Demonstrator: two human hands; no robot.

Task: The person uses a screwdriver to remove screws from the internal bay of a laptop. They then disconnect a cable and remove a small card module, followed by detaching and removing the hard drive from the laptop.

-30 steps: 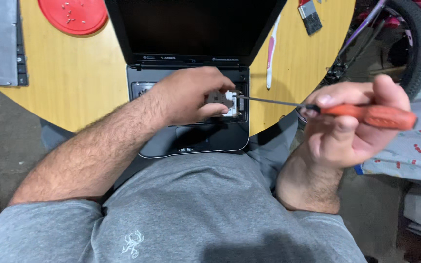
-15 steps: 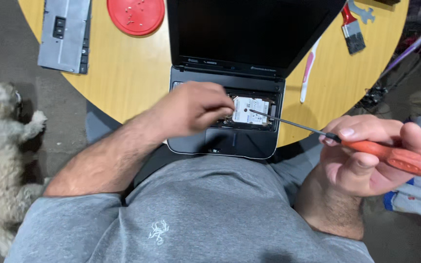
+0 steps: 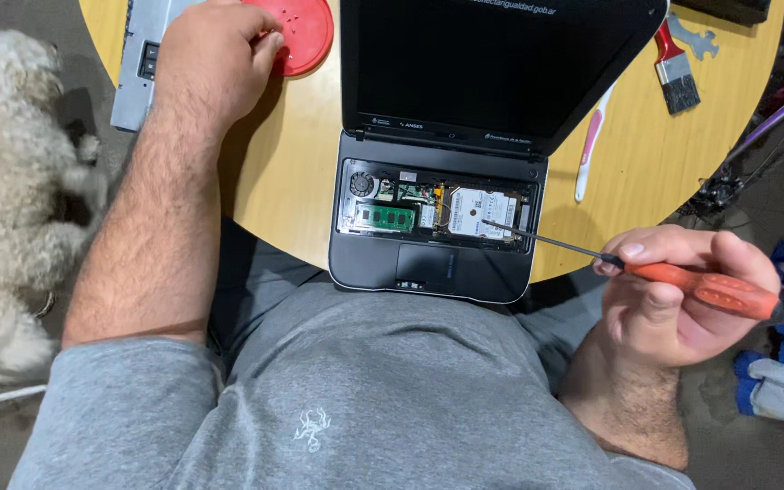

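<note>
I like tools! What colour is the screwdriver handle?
Orange, with a black end; the screwdriver shows in the head view.

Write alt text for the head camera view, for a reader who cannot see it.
A person's right hand holds an orange-handled screwdriver, its tip over the exposed insides of an open black laptop on a round wooden table. The left hand reaches to a red disc at the table's far side. A white dog lies on the floor to the left.

Left hand (image 3: pixel 215 59) stretched forward beyond the open black laptop (image 3: pixel 465 163), fingers curled, palm down; right hand (image 3: pixel 682 295) beside its near corner, fist closed around an orange-handled screwdriver (image 3: pixel 673 277).
</note>
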